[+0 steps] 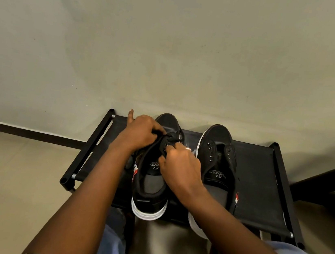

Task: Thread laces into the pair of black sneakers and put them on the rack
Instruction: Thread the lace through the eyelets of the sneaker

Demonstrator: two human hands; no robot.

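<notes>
While both hands work at the eyelets of the left sneaker [153, 167], threading under way on a black fabric-topped rack [257, 181] set against a pale wall [173, 42]. Left hand [140, 133] curled round the sneaker's left eyelet flap, index finger stuck out toward the rack's far left corner; right hand [181, 163] pinching at the right flap, apparently on a black lace [174, 141] crossing the uppermost eyelets, though black on black leaves the lace end hard to make out. Hands close together over the tongue, not touching. Left sneaker tipped up toward the near edge of the rack, white heel hanging over it. Right sneaker [216, 171] flat just beside, toward the rack's middle, eyelets bare, heel also past the near edge.

Risks from here, as judgement only: a tug on the lace dragging the tilted shoe off the near edge, with so little of its sole on the sagging fabric; a skipped or doubled eyelet, lace and upper being the same colour; uneven lace ends if one side is drawn through too far; an elbow nudging the unlaced shoe off the front. Second sneaker not yet begun.
</notes>
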